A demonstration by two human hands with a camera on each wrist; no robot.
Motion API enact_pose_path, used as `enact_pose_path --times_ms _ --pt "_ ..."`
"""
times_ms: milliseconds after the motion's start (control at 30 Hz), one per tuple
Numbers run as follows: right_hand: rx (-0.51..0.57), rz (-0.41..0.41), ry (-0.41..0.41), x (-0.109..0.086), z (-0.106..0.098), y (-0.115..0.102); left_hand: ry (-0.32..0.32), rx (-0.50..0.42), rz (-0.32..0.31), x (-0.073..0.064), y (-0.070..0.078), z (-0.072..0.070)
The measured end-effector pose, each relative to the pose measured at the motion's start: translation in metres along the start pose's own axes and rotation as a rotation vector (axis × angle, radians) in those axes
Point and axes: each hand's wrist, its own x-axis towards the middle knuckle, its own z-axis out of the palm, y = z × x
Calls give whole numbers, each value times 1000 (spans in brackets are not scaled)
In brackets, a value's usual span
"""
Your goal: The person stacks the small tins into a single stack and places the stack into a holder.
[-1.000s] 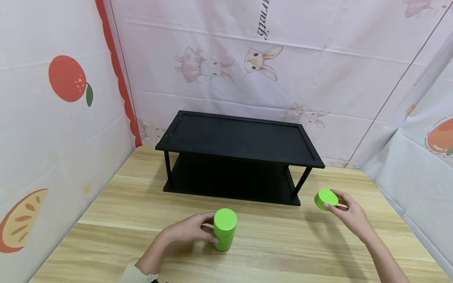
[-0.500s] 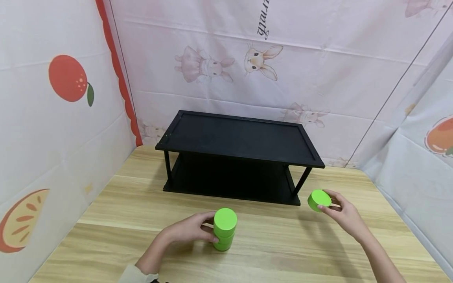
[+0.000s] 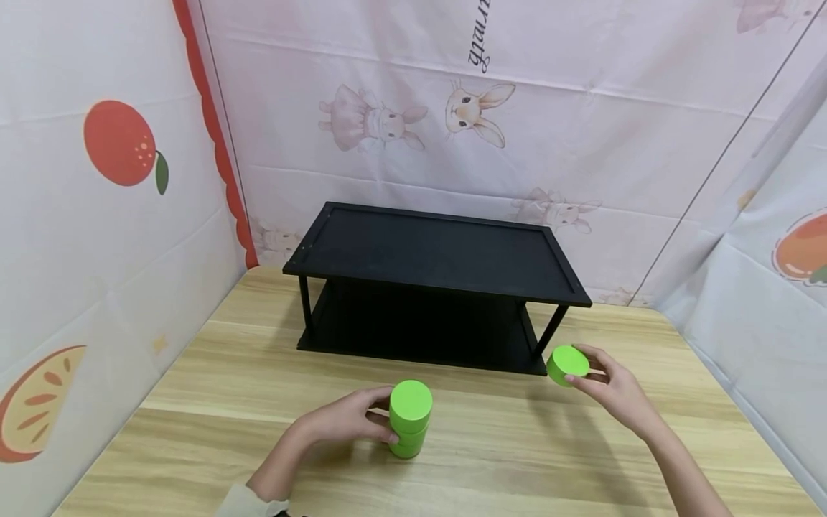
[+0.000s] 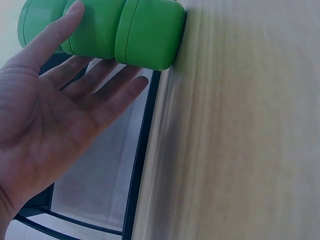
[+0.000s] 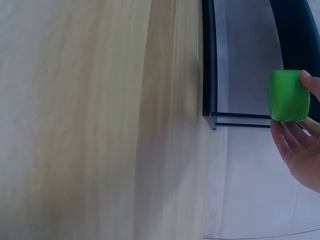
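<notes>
A stack of three short green cylinders [image 3: 410, 416], each with a smooth rounded edge, stands upright on the wooden table. My left hand [image 3: 349, 418] holds it from the left; the thumb [image 4: 67, 20] lies across the stack in the left wrist view and the other fingers reach behind. Another green cylinder [image 3: 567, 365], with a thin seam near one end in the right wrist view, is pinched by my right hand [image 3: 610, 388]. It hangs slightly tilted above the table, close to the front right corner of the black rack.
The black two-tier rack [image 3: 439, 251] stands at the back of the wooden table [image 3: 491, 459], behind both hands. Printed cloth [image 3: 278, 108] with rabbits and fruit encloses the table at the back and sides. A rack post [image 3: 551, 332] is near the right hand.
My right hand has moved left with its green cylinder, closer to the rack's front right corner. The left hand and the stack have stayed in place.
</notes>
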Motion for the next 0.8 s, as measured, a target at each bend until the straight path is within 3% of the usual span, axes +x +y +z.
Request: enact_pose_path --times_ms 800 --pt "1 -131 -43 1 19 -22 9 3 -2 1 -2 1"
